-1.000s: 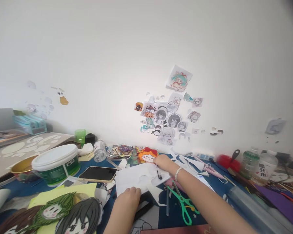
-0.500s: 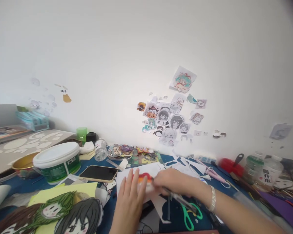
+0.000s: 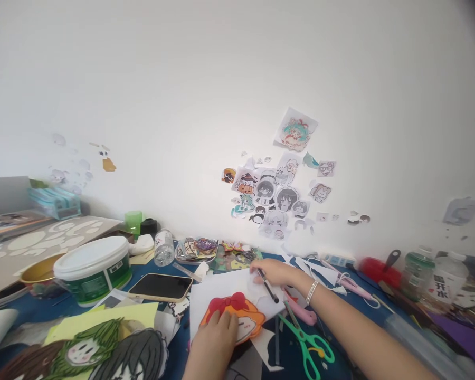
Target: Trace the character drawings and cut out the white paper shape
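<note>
Left hand (image 3: 216,338) bottom centre, fingers loosely curled, pressing down on orange cutout with red bow (image 3: 233,315), which lies on white paper sheet (image 3: 221,293) on the worktop (image 3: 174,348). Right hand (image 3: 275,272) just above and right of it, fingers pinched around black pen (image 3: 268,286), tip near the sheet's right edge. Green scissors (image 3: 306,343) lower right, untouched.

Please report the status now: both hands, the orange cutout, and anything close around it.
Left hand presses orange cutout flat on white paper. Right hand grips black pen, tip above paper. Green scissors lie right beside.
</note>
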The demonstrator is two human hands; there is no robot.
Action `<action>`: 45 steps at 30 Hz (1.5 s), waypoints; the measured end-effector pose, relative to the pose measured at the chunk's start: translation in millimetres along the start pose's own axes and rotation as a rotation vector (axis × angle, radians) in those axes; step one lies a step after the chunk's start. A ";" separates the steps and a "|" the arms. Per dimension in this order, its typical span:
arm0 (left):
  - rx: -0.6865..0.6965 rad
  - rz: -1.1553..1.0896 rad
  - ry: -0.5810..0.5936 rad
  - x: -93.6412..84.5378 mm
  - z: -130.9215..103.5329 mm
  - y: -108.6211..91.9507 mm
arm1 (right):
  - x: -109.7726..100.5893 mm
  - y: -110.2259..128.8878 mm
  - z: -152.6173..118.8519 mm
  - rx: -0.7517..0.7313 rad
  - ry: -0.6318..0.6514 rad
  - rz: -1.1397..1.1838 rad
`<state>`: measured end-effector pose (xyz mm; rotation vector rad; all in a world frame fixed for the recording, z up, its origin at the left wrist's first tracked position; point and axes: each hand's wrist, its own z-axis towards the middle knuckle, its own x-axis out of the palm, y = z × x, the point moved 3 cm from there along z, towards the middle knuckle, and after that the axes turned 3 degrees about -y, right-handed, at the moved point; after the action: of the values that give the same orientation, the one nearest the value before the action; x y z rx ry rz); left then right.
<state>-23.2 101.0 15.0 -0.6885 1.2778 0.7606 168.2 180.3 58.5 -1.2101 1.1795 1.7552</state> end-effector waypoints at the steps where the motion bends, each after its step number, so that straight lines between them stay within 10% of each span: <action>1: 0.001 0.016 -0.021 0.0 0.9 1.0 | 6.1 -1.8 3.6 -0.043 0.056 -0.066; 14: 0.093 0.092 0.128 -3.2 -3.5 -9.4 | 42.5 6.2 70.8 0.043 0.006 -0.434; 45: 0.170 0.118 0.072 -0.9 -7.6 -16.7 | 40.6 -23.9 68.5 -0.173 0.118 -0.386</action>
<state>-14.0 85.1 15.2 -0.5103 1.4405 0.7185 154.5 254.5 23.7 -1.5459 0.8007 1.5316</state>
